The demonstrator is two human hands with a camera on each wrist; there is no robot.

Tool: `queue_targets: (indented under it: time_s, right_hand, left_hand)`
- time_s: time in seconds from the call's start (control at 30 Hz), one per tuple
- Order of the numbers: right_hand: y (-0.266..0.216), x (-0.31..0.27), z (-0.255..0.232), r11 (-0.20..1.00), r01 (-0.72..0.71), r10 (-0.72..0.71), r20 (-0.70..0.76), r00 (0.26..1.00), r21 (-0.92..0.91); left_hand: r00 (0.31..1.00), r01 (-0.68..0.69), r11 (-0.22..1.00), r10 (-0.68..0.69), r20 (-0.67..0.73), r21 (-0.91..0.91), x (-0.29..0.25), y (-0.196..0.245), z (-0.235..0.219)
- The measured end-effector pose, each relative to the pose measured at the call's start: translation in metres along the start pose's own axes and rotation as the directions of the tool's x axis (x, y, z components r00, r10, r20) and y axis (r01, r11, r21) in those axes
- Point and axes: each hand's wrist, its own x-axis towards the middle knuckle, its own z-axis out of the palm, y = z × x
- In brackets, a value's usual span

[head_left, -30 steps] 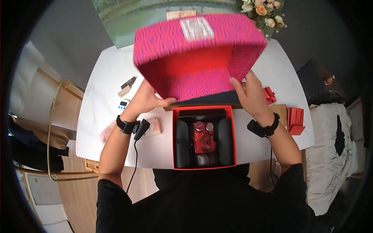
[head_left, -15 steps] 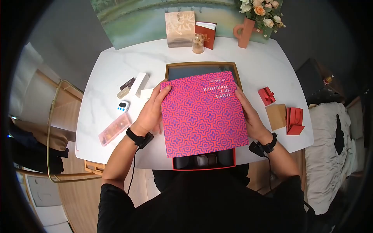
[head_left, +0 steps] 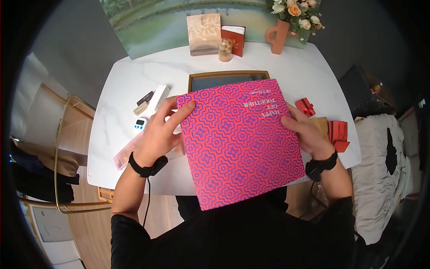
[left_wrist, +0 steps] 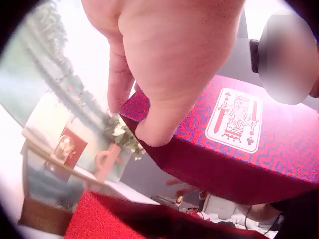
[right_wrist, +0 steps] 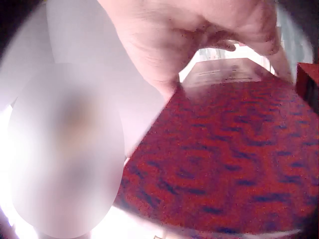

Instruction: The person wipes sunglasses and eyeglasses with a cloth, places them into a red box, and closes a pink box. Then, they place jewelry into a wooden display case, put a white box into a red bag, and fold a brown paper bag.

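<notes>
Both hands hold a square box lid (head_left: 239,148) with a pink-and-purple pattern and upside-down white lettering on its top. My left hand (head_left: 163,130) grips its far left side; in the left wrist view the fingers and thumb pinch the lid's corner beside a printed king card (left_wrist: 234,119). Along the right edge, my right hand (head_left: 309,134) grips with the thumb over the top. Tilted, the lid is close over the red box (left_wrist: 94,219), which shows below it in the left wrist view. The head view has that box and its contents hidden under the lid.
Behind the lid lies a wooden-framed tray (head_left: 228,74). At left are a white box (head_left: 158,98), a small timer (head_left: 140,124) and a pink case (head_left: 127,152). Red gift boxes (head_left: 339,134) sit at right. A flower vase (head_left: 278,38) and paper bag (head_left: 204,35) stand at the back.
The lid has turned from showing its hollow inside to lying top up. It has come down towards the body and twisted slightly, covering the red box. Both hands keep hold of it.
</notes>
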Motion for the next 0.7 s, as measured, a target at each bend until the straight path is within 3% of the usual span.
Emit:
queue_targets:
  time_s: [0.07, 0.13, 0.2, 0.23, 0.33, 0.37, 0.43, 0.47, 0.53, 0.67, 0.7]
  right_hand:
    - [-0.03, 0.006, 0.007, 0.965, -0.242, 0.249, 0.066, 0.966, -0.103]
    - [-0.056, 0.014, 0.012, 0.97, -0.21, 0.22, 0.082, 0.972, -0.121]
    - [-0.093, 0.028, 0.017, 0.923, 0.026, 0.046, 0.176, 0.983, -0.383]
    - [-0.108, 0.039, 0.015, 0.832, 0.126, -0.008, 0.216, 0.976, -0.54]
    - [-0.145, 0.063, 0.042, 0.426, 0.329, -0.027, 0.352, 0.936, -0.843]
    - [-0.147, 0.069, 0.054, 0.362, 0.42, -0.031, 0.44, 0.898, -0.832]
    - [-0.146, 0.075, 0.08, 0.105, 0.673, -0.046, 0.672, 0.739, -0.732]
    - [-0.149, 0.072, 0.099, 0.104, 0.674, -0.047, 0.674, 0.738, -0.731]
    - [-0.155, 0.062, 0.131, 0.017, 0.62, 0.167, 0.614, 0.772, -0.784]
    - [-0.154, 0.057, 0.134, -0.099, 0.677, 0.017, 0.679, 0.733, -0.729]
    - [-0.158, 0.054, 0.13, -0.196, 0.608, -0.121, 0.634, 0.764, -0.769]
  left_hand:
    - [0.995, -0.09, 0.969, 0.098, -0.024, 0.229, 0.011, 0.016, -0.017]
    - [0.991, -0.097, 0.955, 0.118, -0.061, 0.279, 0.022, 0.036, -0.036]
    - [0.968, -0.236, 0.922, 0.196, 0.156, 0.307, 0.032, 0.047, -0.062]
    - [0.952, -0.293, 0.928, 0.262, 0.157, 0.231, 0.039, 0.047, -0.071]
    - [0.981, -0.19, 0.981, 0.192, -0.033, 0.042, 0.055, 0.047, -0.096]
    - [0.981, -0.192, 0.98, 0.193, -0.029, 0.048, 0.067, 0.051, -0.101]
    - [0.997, -0.054, 0.995, 0.048, -0.068, -0.088, 0.09, 0.063, -0.101]
    - [0.998, -0.04, 0.996, 0.044, 0.043, -0.074, 0.096, 0.066, -0.099]
    - [0.954, 0.082, 0.996, -0.067, 0.292, -0.039, 0.1, 0.081, -0.096]
    - [0.948, 0.198, 0.979, -0.176, 0.265, -0.056, 0.1, 0.085, -0.099]
    - [0.968, 0.223, 0.969, -0.207, 0.144, -0.103, 0.096, 0.079, -0.102]
